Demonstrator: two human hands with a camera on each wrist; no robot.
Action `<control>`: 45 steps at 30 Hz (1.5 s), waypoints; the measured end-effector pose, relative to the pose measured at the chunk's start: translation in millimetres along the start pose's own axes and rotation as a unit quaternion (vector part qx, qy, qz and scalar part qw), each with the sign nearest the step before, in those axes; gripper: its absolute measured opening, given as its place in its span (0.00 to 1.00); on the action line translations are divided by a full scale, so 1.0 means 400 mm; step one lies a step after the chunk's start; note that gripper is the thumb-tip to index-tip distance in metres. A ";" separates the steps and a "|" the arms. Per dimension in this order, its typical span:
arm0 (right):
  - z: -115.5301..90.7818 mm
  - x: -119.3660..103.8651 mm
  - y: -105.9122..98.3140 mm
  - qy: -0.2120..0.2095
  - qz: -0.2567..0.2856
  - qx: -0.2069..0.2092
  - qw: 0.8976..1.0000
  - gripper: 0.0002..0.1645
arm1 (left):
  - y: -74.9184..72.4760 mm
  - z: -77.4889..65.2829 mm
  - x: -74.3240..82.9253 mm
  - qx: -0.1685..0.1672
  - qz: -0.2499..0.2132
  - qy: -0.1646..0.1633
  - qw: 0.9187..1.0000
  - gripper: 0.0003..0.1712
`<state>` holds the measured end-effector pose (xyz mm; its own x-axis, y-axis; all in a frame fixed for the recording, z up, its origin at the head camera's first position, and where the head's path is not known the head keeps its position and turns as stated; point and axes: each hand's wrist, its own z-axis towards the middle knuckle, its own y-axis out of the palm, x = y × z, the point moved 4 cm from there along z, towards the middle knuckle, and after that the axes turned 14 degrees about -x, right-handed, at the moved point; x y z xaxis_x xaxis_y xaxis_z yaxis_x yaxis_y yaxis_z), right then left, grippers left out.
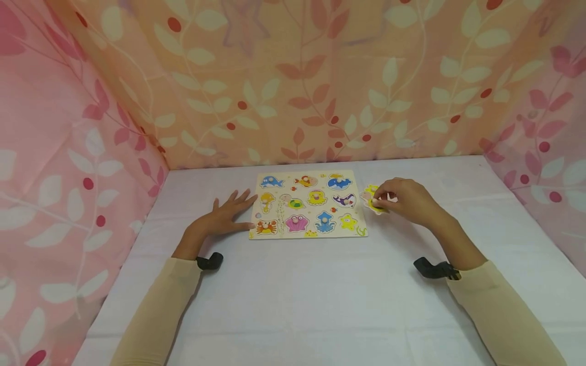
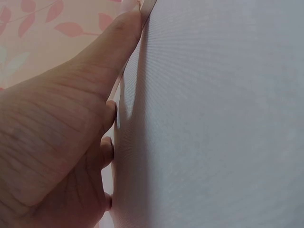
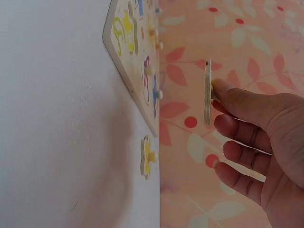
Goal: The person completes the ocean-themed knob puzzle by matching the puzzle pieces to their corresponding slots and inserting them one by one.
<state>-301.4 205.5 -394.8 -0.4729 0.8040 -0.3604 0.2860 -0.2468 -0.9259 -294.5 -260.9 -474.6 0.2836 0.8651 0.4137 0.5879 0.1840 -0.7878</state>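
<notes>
My right hand (image 1: 409, 201) pinches a thin wooden puzzle piece (image 3: 207, 92) between thumb and fingers. In the right wrist view that piece is edge-on and raised off the table; its picture is hard to make out. Below it, a yellow knobbed piece (image 3: 145, 156) lies on the white cloth near the board's corner. The sea-animal peg puzzle board (image 1: 306, 203) lies flat between both hands. My left hand (image 1: 224, 216) rests with spread fingers at the board's left edge, thumb and forefinger touching it. On the board, the turtle spot (image 1: 294, 203) and starfish spot (image 1: 348, 222) show no knob.
Knobbed pieces such as a crab (image 1: 267, 226), a pink shell (image 1: 296, 222) and a blue squid (image 1: 325, 222) sit in the board. A white cloth (image 1: 302, 300) covers the table. Leaf-patterned curtains (image 1: 293, 81) stand behind and at both sides. Black straps and mounts are on both wrists.
</notes>
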 end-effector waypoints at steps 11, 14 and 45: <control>0.032 -0.071 0.011 -0.040 -0.016 -0.006 0.999 0.10 | 0.000 0.000 0.003 0.003 -0.003 -0.002 1.000 0.55; 0.047 -0.091 0.010 -0.052 -0.020 -0.014 0.998 0.10 | 0.000 -0.002 0.004 0.003 -0.001 -0.004 1.000 0.55; 0.206 -0.236 -0.006 -0.125 -0.059 -0.052 0.989 0.08 | 0.000 -0.001 0.002 -0.001 0.002 -0.002 1.000 0.55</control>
<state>-326.1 85.3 -368.0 -0.6956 0.6621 -0.2789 0.2948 -0.0910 -0.9512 -293.8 -260.5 -474.1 0.2824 0.8682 0.4081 0.5881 0.1794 -0.7886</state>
